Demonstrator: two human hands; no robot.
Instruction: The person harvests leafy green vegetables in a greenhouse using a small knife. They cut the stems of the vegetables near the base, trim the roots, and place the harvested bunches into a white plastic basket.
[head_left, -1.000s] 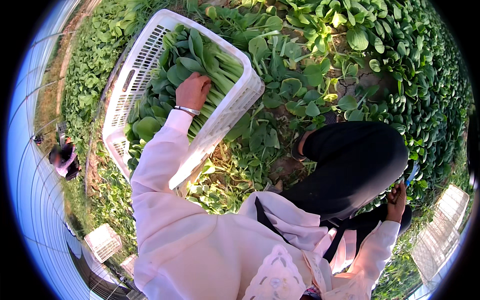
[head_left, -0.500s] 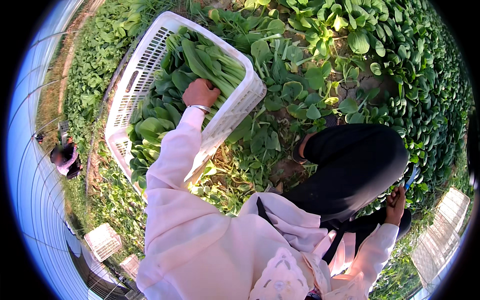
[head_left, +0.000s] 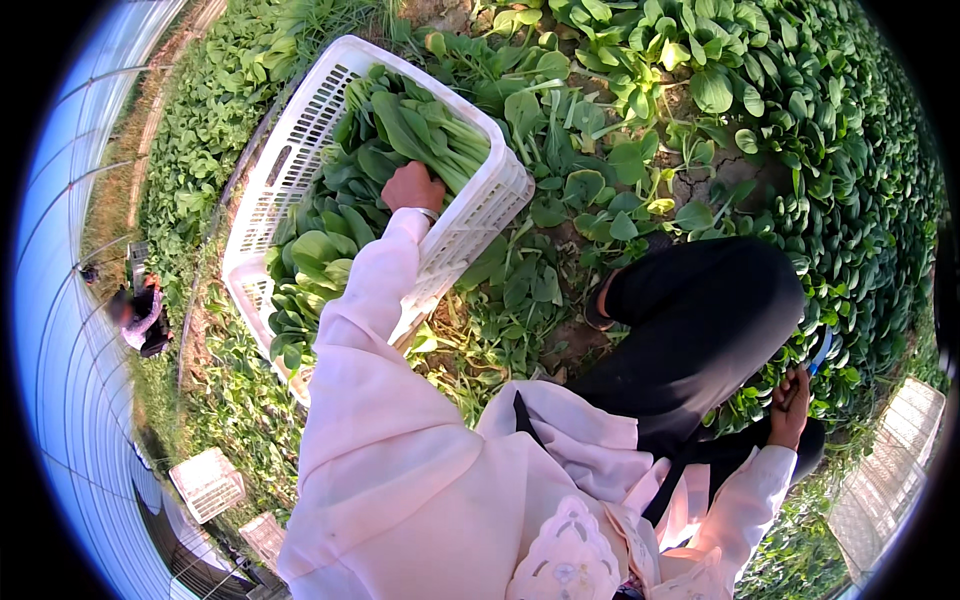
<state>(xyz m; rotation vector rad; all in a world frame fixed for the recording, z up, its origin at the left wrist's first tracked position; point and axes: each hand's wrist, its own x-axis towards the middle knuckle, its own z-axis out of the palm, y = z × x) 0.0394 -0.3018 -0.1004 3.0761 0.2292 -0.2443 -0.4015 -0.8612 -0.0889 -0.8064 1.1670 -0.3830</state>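
Observation:
A white slatted plastic crate (head_left: 512, 190) stands tilted across the upper left, filled with leafy bok choy (head_left: 440, 132) whose pale stalks point toward its right end. My left hand (head_left: 412, 188) reaches inside near the right wall, its fingers curled closed against the stalks; the fingertips are hidden by the greens. A band circles that wrist. Low on the right, beside my dark-trousered knee, my right hand (head_left: 791, 405) is closed around a slim, curved blue tool (head_left: 821, 352). Its exact kind is too small to tell.
Dense rows of growing bok choy (head_left: 850, 180) stand to the right. Loose leaves and cut plants (head_left: 530, 280) litter the soil beside the crate. Other white crates (head_left: 208, 484) lie lower left, and a pale crate (head_left: 890, 470) lower right. Another person (head_left: 143, 318) crouches far left.
My left hand has shifted slightly right and stays among the stalks, its fingers less visible. The crate sits a little farther right in view. My right hand has barely moved.

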